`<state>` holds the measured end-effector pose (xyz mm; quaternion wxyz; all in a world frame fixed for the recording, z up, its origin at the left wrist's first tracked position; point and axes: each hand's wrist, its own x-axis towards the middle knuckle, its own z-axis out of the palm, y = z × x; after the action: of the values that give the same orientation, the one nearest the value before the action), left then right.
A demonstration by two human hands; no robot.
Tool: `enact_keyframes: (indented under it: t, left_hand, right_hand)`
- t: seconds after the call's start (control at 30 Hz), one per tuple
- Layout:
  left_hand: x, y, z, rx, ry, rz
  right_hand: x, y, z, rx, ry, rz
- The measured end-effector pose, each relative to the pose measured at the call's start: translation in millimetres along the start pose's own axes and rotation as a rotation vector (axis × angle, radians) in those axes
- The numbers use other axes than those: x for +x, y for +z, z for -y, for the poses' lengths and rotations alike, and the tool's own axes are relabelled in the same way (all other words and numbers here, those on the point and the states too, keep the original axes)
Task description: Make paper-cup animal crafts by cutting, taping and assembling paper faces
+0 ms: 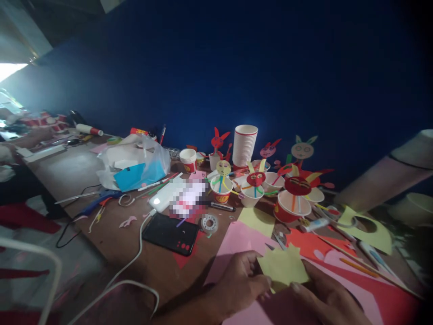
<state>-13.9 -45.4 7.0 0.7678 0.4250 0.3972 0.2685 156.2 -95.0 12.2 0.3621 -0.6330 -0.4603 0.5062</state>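
A yellow paper cutout (284, 267) with a jagged top edge is held up between my two hands. My left hand (241, 280) pinches its left edge between thumb and fingers. On the other side, my right hand (324, 291) grips the lower right part, its thumb on the front and its fingers behind, partly hidden. Beneath them lies pink paper (233, 248). Beyond it is a piece of pale yellow paper (257, 221). Scissors (280, 239) lie just past the cutout, partly covered.
Paper-cup figures with paper faces (256, 179) stand along the back, beside a tall cup stack (244, 144). Left of my hands are a tape roll (209, 223), a black phone (172, 234), a white cable (140, 243) and a plastic bag (154, 155). Orange paper (304, 241) and a pencil (358, 267) lie right.
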Motion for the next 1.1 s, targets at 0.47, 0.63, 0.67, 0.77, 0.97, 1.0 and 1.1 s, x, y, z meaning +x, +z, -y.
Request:
enact_keyframes:
  t: [0.47,0.63,0.67,0.77,0.97,1.0,1.1]
  left_hand:
    - [-3.2,-17.2,-4.3,0.223,0.093,-0.056]
    - [-5.6,-21.6,-18.5,0.346,0.201,-0.162]
    - [-6.0,-21.1,-20.5,0.368,0.219,-0.172]
    - [-8.8,-18.5,-21.3,0.444,0.259,-0.170]
    - [-22.1,-14.3,-9.3,0.734,0.348,-0.080]
    - [-24.2,-13.9,-7.7,0.807,0.391,-0.050]
    - [-27.9,-13.2,-3.8,0.973,0.528,0.066]
  right_hand:
    - [9.6,6.9,-23.0,-0.027,-0.050,-0.098]
    - [4.9,0.5,-16.2,-0.420,-0.207,-0.026]
    - [3.8,-0.7,-14.5,-0.481,-0.216,-0.014]
    - [1.8,-3.1,-12.2,-0.636,-0.222,-0.021]
    - [-2.2,-4.2,-10.8,-0.984,-0.176,-0.057]
    - [-3.3,-5.7,-9.0,-1.029,-0.175,-0.073]
    - [-5.3,-17.5,-1.2,-1.040,-0.157,-0.165]
